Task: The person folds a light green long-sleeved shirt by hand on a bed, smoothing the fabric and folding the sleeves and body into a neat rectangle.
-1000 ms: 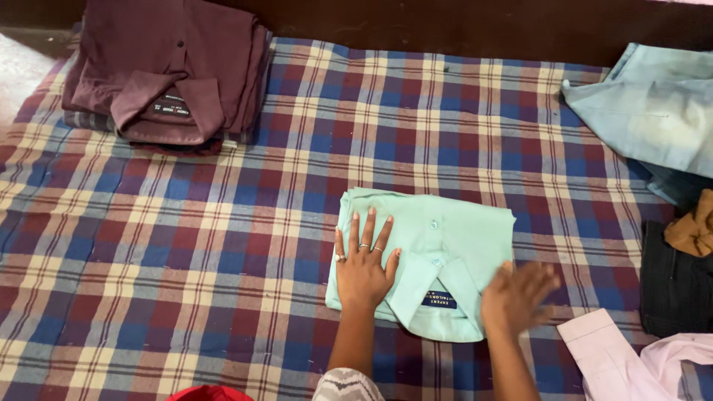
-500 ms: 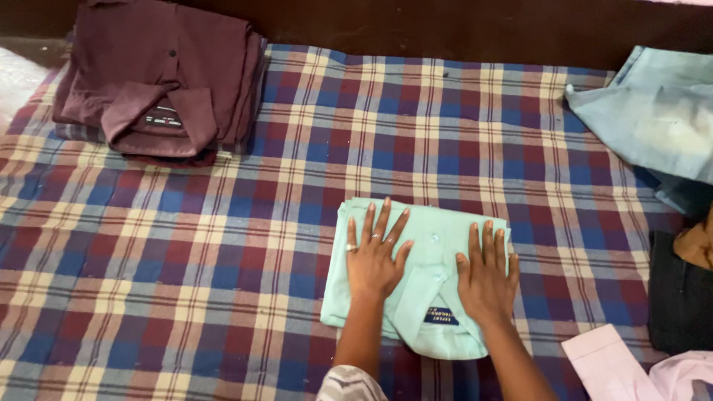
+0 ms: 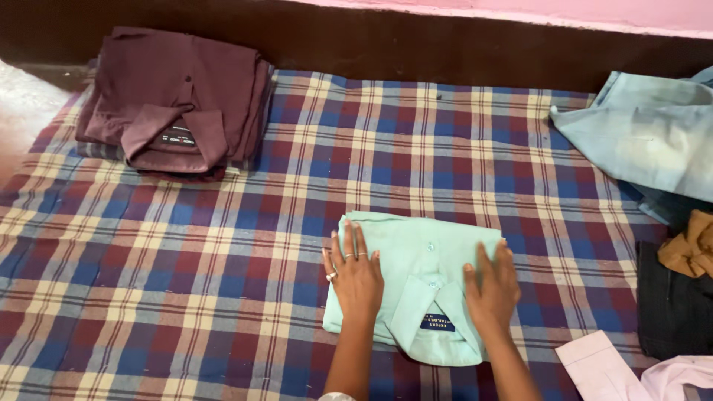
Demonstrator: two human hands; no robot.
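A folded mint-green shirt [image 3: 427, 256] lies collar toward me on a plaid bedsheet [image 3: 223, 260]. My left hand [image 3: 353, 271], with rings on its fingers, lies flat on the shirt's left part, fingers close together. My right hand [image 3: 494, 289] rests flat along the shirt's right edge beside the collar. Neither hand grips the cloth; both press down on it.
A folded maroon shirt [image 3: 174, 96] sits atop a small stack at the far left. Loose clothes lie at the right: a light blue garment [image 3: 646, 137], a brown cloth [image 3: 691, 249], a black garment [image 3: 672, 308] and a pale pink shirt [image 3: 631, 371]. A dark wall base runs behind.
My right hand came down from mid-air onto the shirt, then slid to its right edge. My left hand's fingers drew together. The view tilted up slightly.
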